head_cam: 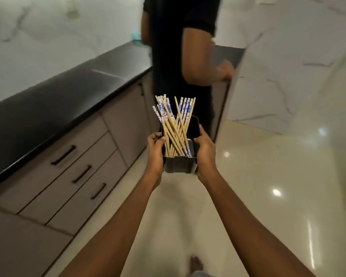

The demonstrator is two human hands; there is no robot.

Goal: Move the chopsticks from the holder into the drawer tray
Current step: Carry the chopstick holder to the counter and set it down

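Note:
A black rectangular holder (179, 166) is held out in front of me over the floor, at about waist height. Several wooden chopsticks (173, 124) with blue-and-white patterned tops stand in it, leaning and crossing each other. My left hand (155, 152) grips the holder's left wall, thumb over the rim. My right hand (205, 151) grips its right wall the same way. No drawer tray is in view; the drawers (68, 174) on my left are shut.
A black countertop (48, 108) runs along the left above grey cabinets with dark handles. A person in black (180, 47) stands close ahead, one hand on a marble-look panel (288, 66) at the right. Glossy cream floor (268, 186) lies below; my foot (196, 262) shows.

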